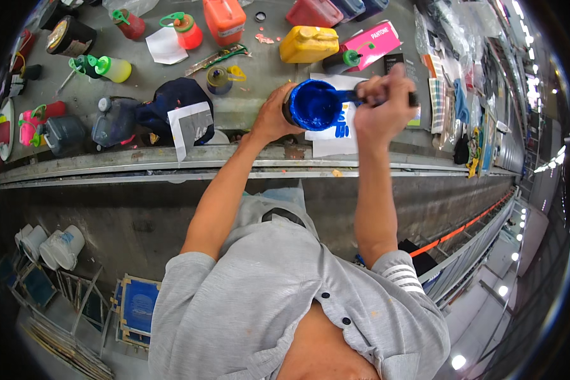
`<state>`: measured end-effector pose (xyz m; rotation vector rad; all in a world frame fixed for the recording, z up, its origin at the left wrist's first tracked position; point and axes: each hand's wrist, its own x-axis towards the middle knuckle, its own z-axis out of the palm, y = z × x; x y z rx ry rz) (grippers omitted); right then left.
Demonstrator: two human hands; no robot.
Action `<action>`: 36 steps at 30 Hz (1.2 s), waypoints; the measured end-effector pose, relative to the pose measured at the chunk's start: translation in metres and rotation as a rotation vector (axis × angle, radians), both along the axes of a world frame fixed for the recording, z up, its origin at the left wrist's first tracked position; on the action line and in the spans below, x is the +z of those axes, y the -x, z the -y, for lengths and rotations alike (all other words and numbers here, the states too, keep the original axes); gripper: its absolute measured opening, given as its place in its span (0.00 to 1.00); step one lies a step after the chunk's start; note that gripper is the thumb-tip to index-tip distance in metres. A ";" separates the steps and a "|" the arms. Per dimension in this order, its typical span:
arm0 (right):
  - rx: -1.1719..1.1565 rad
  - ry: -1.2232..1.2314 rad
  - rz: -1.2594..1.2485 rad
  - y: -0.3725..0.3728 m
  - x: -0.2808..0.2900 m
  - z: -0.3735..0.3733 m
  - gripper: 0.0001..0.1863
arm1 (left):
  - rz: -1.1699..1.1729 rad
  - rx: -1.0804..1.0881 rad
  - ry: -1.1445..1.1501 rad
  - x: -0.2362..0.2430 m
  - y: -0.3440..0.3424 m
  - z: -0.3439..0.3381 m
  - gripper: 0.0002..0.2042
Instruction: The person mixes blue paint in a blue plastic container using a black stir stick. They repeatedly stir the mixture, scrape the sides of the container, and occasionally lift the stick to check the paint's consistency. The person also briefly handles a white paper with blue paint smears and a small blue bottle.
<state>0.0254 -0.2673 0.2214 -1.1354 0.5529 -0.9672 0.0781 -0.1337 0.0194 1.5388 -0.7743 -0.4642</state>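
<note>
My left hand (273,116) is wrapped round the side of a round tub of thick blue paint (315,106), tilted so that its open mouth shows. In my right hand (384,107) is a dark-handled stirring tool (348,96), its shaft reaching over the tub's rim. The tool's far end is lost in the blue, so its exact shape cannot be made out. Beneath the tub and right hand, a white paper sheet (328,147) with blue smears lies on the grey worktable (247,104).
Behind the tub are a yellow jug (308,44), a pink box (375,44) and a small bottle with a yellow spout (220,81). Dark cloth (171,104) and several paint bottles lie to the left. A metal rail (107,171) edges the table; white buckets (63,247) stand below.
</note>
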 end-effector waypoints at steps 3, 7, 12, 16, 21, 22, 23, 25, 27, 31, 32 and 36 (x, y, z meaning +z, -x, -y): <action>0.212 0.324 -0.187 0.024 -0.047 -0.022 0.14 | -0.003 0.005 -0.032 0.004 -0.001 -0.002 0.51; 0.310 -0.044 0.016 0.014 0.010 0.031 0.17 | 0.009 -0.012 -0.003 0.002 -0.002 -0.001 0.51; 0.386 0.136 -0.212 0.019 -0.050 -0.012 0.17 | -0.006 -0.029 -0.040 0.000 -0.003 -0.002 0.51; 0.426 -0.031 -0.023 0.000 0.007 0.035 0.17 | 0.019 -0.023 -0.052 0.001 -0.001 -0.004 0.52; 0.576 0.213 -0.353 0.012 -0.038 -0.008 0.16 | -0.016 -0.063 -0.046 0.004 -0.006 -0.004 0.52; 0.535 0.189 -0.319 0.009 -0.021 0.005 0.15 | -0.005 -0.054 -0.042 0.002 -0.004 -0.004 0.52; 0.495 0.161 -0.285 0.003 -0.004 0.016 0.15 | 0.005 -0.045 -0.040 0.001 -0.002 -0.005 0.52; 0.488 -0.044 -0.034 -0.011 0.009 0.033 0.12 | 0.021 -0.043 -0.027 -0.001 -0.004 -0.002 0.52; 0.329 0.279 -0.074 -0.008 -0.032 0.007 0.13 | 0.036 -0.036 -0.007 -0.003 -0.003 -0.002 0.52; 0.690 0.343 -0.416 0.009 -0.020 0.016 0.13 | 0.018 -0.050 -0.033 -0.003 -0.003 -0.006 0.52; 0.633 0.112 -0.324 0.001 -0.001 0.028 0.14 | 0.038 -0.042 -0.034 -0.005 -0.001 -0.004 0.52; 0.357 0.168 0.007 -0.011 -0.040 0.003 0.13 | 0.013 -0.051 -0.028 0.003 -0.004 -0.002 0.51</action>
